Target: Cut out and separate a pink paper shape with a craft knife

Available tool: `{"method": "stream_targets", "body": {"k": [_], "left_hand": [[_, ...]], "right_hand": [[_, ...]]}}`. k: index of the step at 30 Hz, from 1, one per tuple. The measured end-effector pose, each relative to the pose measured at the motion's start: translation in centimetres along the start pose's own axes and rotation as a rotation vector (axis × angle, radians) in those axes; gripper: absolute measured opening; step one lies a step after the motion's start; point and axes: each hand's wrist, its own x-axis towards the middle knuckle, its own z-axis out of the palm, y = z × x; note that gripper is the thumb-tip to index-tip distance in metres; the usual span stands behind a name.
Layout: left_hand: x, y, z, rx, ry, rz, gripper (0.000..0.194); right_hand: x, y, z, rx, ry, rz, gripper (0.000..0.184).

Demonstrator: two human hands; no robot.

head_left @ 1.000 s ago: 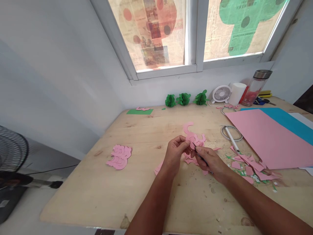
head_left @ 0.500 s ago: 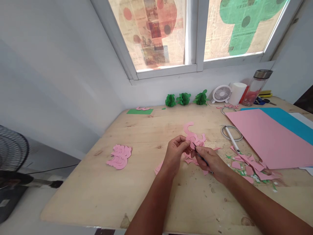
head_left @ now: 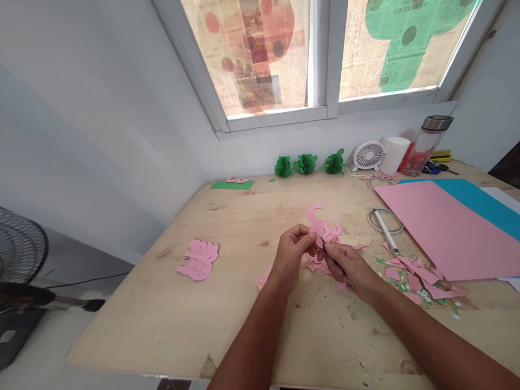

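Over the middle of a wooden table [head_left: 227,303], my left hand [head_left: 290,254] pinches a pink paper cutout [head_left: 323,225] with curved arms, held slightly above the wood. My right hand [head_left: 349,268] grips a thin dark blade tool [head_left: 331,255] like a pen, its tip against the cutout near my left thumb. Under both hands lie more pink paper pieces [head_left: 314,265].
A stack of pink cutouts [head_left: 199,260] lies to the left. Pink and green scraps [head_left: 414,276], a large pink sheet [head_left: 442,230] over blue paper, and a white pen on a wire ring [head_left: 384,222] sit right. Green paper trees [head_left: 304,164], a small fan [head_left: 368,156] and a bottle [head_left: 424,145] line the wall.
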Motion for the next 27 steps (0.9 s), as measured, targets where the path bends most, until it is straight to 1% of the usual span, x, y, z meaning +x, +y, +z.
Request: {"method": "stream_targets", "body": {"k": [11, 20, 27], "left_hand": [[0.09, 0.0, 0.04, -0.002, 0.015, -0.018, 0.016], [0.06, 0.08, 0.1, -0.005, 0.006, -0.015, 0.016], [0.04, -0.02, 0.03, 0.0, 0.007, -0.021, 0.017]], "right_hand": [[0.02, 0.0, 0.03, -0.002, 0.025, 0.007, 0.036], [0.02, -0.03, 0.05, 0.008, 0.007, 0.011, 0.036], [-0.01, -0.02, 0.02, -0.005, 0.025, 0.021, 0.038]]}}
